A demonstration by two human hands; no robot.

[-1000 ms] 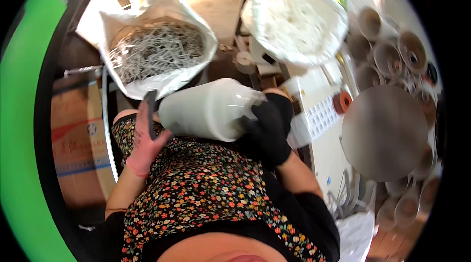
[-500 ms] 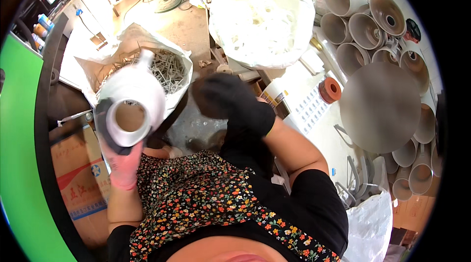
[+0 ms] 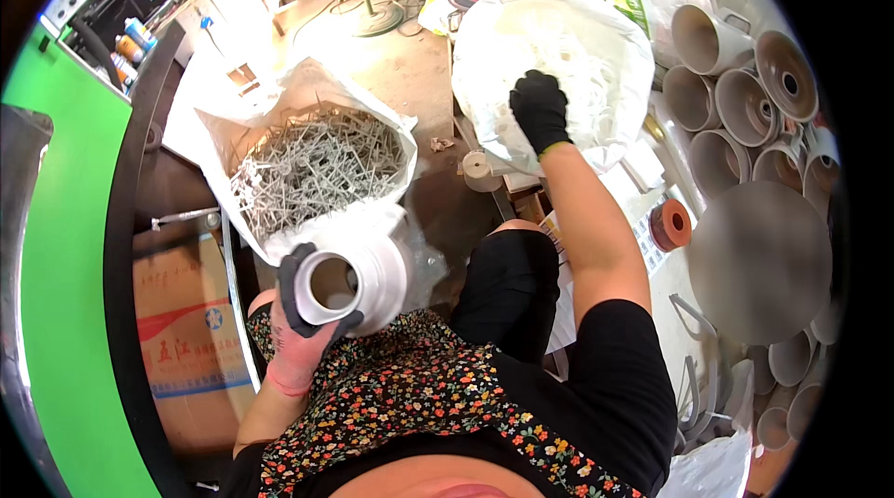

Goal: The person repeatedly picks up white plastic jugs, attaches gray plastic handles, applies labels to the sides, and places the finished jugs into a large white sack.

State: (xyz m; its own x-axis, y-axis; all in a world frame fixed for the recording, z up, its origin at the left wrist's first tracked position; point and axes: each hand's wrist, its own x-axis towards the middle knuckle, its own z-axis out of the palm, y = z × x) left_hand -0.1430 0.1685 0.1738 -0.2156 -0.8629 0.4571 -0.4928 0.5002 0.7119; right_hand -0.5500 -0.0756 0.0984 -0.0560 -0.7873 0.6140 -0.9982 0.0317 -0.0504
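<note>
My left hand (image 3: 300,316), in a pink and dark grey glove, is closed round the neck of a white flared vessel (image 3: 384,279) with a round opening. The vessel is tilted at my lap, its opening facing up toward me. My right hand (image 3: 540,111), in a black glove, reaches down into a large white bag (image 3: 473,105) of pale, ring-like plastic pieces (image 3: 589,79). Its fingers are curled among the pieces, and whatever they grip is hidden. Just beyond the vessel stands an open white sack (image 3: 216,149) full of thin metal pins or rivets (image 3: 321,167).
Several similar flared vessels (image 3: 745,107) are stacked at the right, beside a blurred grey disc (image 3: 759,260). An orange-brown roll (image 3: 670,224) lies near them. A cardboard box (image 3: 191,330) and a green panel (image 3: 70,246) stand at the left.
My right hand has moved up and right into the bag of plastic pieces. My left hand has brought the vessel lower, off the sack of pins and toward my lap.
</note>
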